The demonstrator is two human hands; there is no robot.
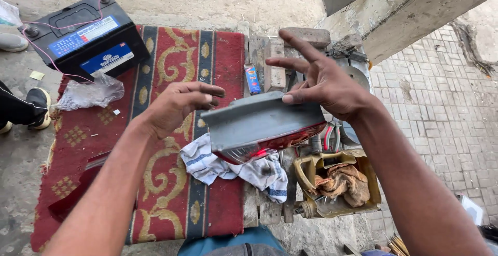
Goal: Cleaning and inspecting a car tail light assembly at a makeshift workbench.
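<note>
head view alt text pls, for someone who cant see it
Two bare hands, left hand and right hand, hold a grey-backed red tail light above a red patterned rug; a white cloth lies beneath, a car battery behind.

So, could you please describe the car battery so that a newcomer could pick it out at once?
Start at the red patterned rug on the ground and follow it to its far left corner. There sits the black box-shaped car battery, beside a crumpled clear plastic bag. Only it has a blue label and thin pink wire looped around it.
</note>
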